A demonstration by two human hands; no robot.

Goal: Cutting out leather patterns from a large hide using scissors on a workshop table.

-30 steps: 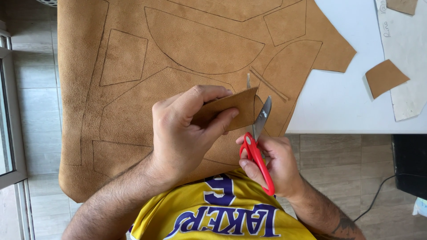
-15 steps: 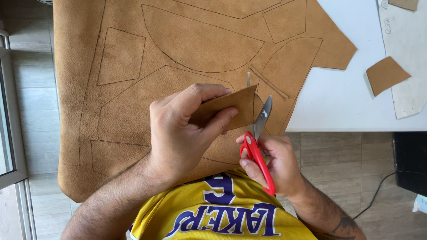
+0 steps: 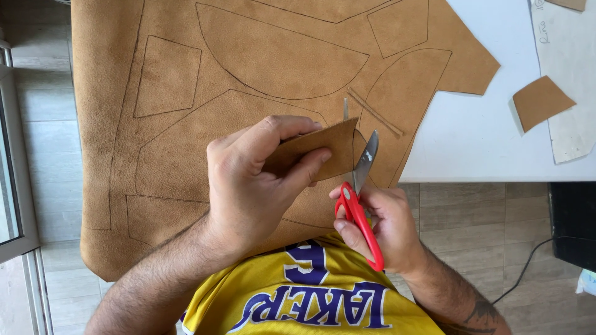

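A large tan suede sheet (image 3: pixel 205 80) with dark drawn outlines hangs over the near edge of a white table (image 3: pixel 478 142). My left hand (image 3: pixel 254 180) pinches a lifted flap of the suede (image 3: pixel 335 149) between thumb and fingers. My right hand (image 3: pixel 385 226) grips red-handled scissors (image 3: pixel 360 192). Their blades are parted around the right edge of the flap, one blade in front and the tip of the other showing above it.
A small cut tan piece (image 3: pixel 540 102) lies on the table at the right, beside a pale paper pattern (image 3: pixel 568 68). A dark box (image 3: pixel 574 223) and a cable (image 3: pixel 528 267) are on the tiled floor at the right. A window frame (image 3: pixel 15 174) runs along the left.
The view has shifted slightly, and both hands stay in the same grip. The scissors remain at the flap's edge with no clear blade movement.
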